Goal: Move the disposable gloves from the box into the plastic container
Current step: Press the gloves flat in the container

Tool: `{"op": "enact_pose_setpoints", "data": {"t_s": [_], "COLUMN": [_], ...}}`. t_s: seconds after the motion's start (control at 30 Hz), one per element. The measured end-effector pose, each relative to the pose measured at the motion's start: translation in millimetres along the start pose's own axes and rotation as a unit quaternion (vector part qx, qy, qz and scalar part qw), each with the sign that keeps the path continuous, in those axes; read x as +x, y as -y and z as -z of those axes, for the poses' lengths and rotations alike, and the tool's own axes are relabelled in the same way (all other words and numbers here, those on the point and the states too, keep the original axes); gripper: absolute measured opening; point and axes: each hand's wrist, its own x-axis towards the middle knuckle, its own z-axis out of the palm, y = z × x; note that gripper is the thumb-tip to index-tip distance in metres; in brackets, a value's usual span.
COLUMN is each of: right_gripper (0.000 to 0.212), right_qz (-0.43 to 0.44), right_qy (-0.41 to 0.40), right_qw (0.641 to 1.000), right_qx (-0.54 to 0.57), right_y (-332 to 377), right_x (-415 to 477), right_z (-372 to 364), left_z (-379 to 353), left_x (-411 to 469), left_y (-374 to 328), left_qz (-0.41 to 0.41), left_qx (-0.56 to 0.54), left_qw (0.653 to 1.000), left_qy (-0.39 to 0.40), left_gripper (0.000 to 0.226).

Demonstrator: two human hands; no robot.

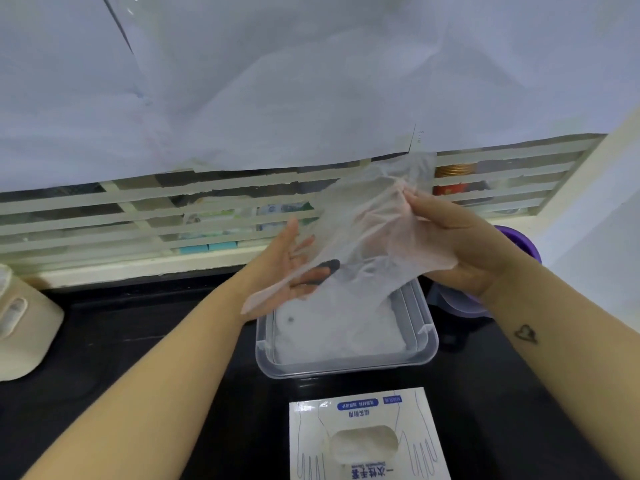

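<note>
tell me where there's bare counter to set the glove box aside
Bare black counter lies between the beige object and the plastic container, and right of the glove box. Crowded where purple items sit beside the container's right side.

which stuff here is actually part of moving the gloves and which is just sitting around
Part of the job:
- glove, pinched by the right hand, draped over the left hand
- plastic container, with gloves in it
- glove box

Just lying about:
- beige appliance
- purple tub
- jar behind the slats
</note>
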Motion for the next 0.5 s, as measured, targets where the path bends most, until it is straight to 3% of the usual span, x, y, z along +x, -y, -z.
{"op": "enact_pose_setpoints", "data": {"t_s": [0.1, 0.23, 0.37, 0.5], "right_gripper": [0.047, 0.034, 0.015, 0.013], "right_qz": [-0.016, -0.056, -0.063, -0.034], "right_qy": [0.003, -0.071, -0.243, -0.260], "right_qw": [1.000, 0.992, 0.923, 0.872], "right_qx": [-0.014, -0.093, -0.292, -0.414], "right_y": [-5, -17, -35, -49], "right_x": [-4, -3, 5, 14], "right_z": [14, 32, 37, 31], "left_z": [8, 19, 37, 42], "left_x": [-9, -12, -16, -17], "left_y": [10, 12, 7, 13], "left_qz": [0.043, 0.014, -0.020, 0.024], "left_qx": [-0.074, -0.081, -0.032, 0.012], "left_qw": [0.990, 0.992, 0.999, 1.000], "left_qy": [0.114, 0.096, 0.000, -0.006], "left_gripper": [0.056, 0.020, 0.032, 0.047]}}
